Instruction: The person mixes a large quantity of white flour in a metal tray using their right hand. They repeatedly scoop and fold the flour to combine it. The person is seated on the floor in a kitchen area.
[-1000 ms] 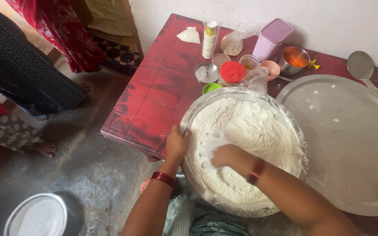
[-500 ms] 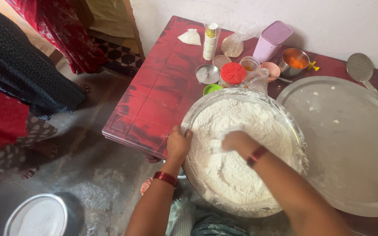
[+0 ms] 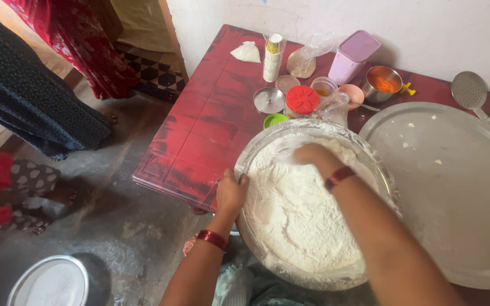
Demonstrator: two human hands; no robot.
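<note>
A single view is given, taken from a camera worn on the person's head and aimed steeply down and forward. The scene is seen from close above: the forearms enter from the bottom edge, and the left hand [image 3: 231, 192] and right hand [image 3: 313, 156] are met at a wide metal bowl [image 3: 250, 153] just below centre. A red table [image 3: 211, 130] runs away toward a white wall [image 3: 426, 28] along the top edge. Bare floor [image 3: 126, 226] is taken in at the left. No second view is provided, so no part is shared.
</note>
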